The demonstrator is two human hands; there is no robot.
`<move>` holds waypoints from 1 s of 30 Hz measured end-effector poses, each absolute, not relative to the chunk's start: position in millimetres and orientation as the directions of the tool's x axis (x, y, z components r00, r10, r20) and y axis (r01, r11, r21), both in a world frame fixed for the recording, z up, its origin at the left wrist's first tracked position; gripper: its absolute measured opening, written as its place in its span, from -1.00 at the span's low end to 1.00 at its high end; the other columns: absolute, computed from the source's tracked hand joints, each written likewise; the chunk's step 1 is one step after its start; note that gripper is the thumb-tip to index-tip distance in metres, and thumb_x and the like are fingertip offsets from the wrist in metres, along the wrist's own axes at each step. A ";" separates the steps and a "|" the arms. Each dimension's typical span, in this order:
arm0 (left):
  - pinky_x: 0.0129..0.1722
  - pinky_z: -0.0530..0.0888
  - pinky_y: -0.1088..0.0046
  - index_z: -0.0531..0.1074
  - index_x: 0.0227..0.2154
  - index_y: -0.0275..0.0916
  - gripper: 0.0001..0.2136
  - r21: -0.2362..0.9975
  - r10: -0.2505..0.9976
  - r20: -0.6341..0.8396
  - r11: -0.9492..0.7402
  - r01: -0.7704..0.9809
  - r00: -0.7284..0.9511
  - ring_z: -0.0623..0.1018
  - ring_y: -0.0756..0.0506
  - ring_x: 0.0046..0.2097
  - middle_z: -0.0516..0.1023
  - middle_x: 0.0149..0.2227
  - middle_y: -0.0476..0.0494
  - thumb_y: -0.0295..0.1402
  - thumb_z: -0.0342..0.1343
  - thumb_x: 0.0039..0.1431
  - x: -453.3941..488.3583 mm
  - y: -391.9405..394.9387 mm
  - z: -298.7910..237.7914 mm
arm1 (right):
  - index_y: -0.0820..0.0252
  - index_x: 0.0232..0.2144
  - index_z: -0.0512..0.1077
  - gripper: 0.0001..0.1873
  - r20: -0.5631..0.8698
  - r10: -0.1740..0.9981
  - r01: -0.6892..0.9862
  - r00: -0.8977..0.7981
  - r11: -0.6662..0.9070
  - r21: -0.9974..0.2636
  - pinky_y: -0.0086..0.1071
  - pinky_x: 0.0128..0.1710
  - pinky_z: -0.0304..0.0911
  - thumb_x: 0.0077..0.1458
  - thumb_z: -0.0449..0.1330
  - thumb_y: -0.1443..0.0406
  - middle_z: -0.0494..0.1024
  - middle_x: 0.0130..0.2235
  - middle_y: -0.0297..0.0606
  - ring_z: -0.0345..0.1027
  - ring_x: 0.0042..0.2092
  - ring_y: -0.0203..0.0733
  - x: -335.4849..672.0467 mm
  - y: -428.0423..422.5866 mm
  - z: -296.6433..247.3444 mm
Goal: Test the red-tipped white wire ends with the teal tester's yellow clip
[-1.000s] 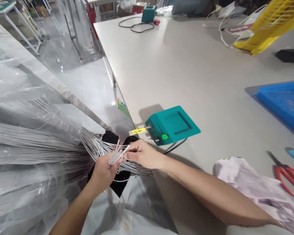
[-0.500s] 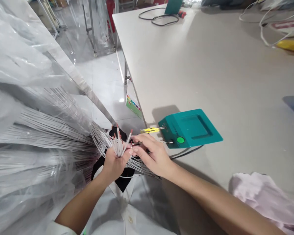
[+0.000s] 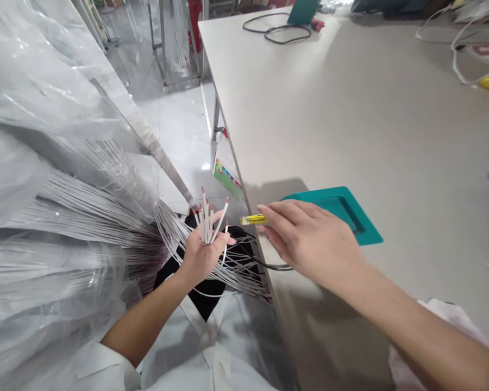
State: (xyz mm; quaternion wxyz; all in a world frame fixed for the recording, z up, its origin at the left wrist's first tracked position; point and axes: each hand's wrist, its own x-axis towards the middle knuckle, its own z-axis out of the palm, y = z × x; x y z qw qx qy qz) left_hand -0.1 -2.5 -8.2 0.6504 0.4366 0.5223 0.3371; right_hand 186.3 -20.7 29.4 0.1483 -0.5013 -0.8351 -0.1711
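Observation:
A bunch of thin white wires [image 3: 207, 227] with reddish tips stands up from my left hand [image 3: 200, 259], which is closed around it. One wire leans out past my thumb, its tip apart from the rest. My right hand [image 3: 309, 233] reaches over a teal box [image 3: 337, 202] at the table's edge. Its fingertips close around a small yellow clip-like piece [image 3: 253, 219] that sticks out to the left. The front of the box and its green button are hidden behind this hand. Under both hands lie more white wires [image 3: 242, 274] and a black cable [image 3: 275, 267].
Long wire bundles under clear plastic [image 3: 57, 87] fill the left side, beside a slanted metal bar [image 3: 158, 155]. The pale table [image 3: 370, 125] carries a looped black cord [image 3: 285, 37] at the back and a pinkish cloth [image 3: 407, 353] at the lower right.
My right hand has left the wires and the dark tool-like thing near my left hand, moving right to the teal box. My left hand still holds the wires. The view has shifted slightly.

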 end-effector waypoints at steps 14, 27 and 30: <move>-0.62 0.17 0.54 0.36 0.00 -0.32 -0.54 0.908 0.867 -0.384 0.417 -0.040 0.316 0.20 0.13 -0.66 0.57 -0.47 -0.10 -0.30 0.14 -0.01 11.9 9.0 -20.2 | 0.18 -0.38 0.44 -0.89 -0.142 0.834 0.836 -0.533 0.545 0.068 -0.10 -0.03 0.06 0.07 0.12 0.29 0.55 -0.40 -0.23 0.41 -0.30 -0.11 202.1 18.4 38.0; -0.12 0.40 0.39 0.52 -0.19 -0.25 -0.69 0.965 0.939 -0.222 0.172 0.201 0.262 0.52 -0.13 -0.15 0.59 -0.23 -0.10 -0.47 0.16 -0.07 23.5 9.0 -24.9 | 0.18 -0.53 0.42 -0.72 -0.042 0.787 0.779 -0.616 0.616 0.117 -0.01 0.09 -0.06 0.08 -0.02 0.47 0.55 -0.45 -0.17 0.41 -0.17 -0.04 206.1 17.2 29.5; -0.15 0.42 0.40 0.53 -0.20 -0.22 -0.70 0.960 0.935 -0.212 0.146 0.238 0.283 0.52 -0.13 -0.17 0.59 -0.25 -0.07 -0.45 0.17 -0.08 23.1 10.6 -26.8 | 0.20 -0.47 0.44 -0.79 -0.029 0.803 0.797 -0.596 0.595 0.101 0.04 0.07 -0.05 0.10 0.03 0.38 0.55 -0.40 -0.13 0.41 -0.18 -0.01 207.0 16.6 29.8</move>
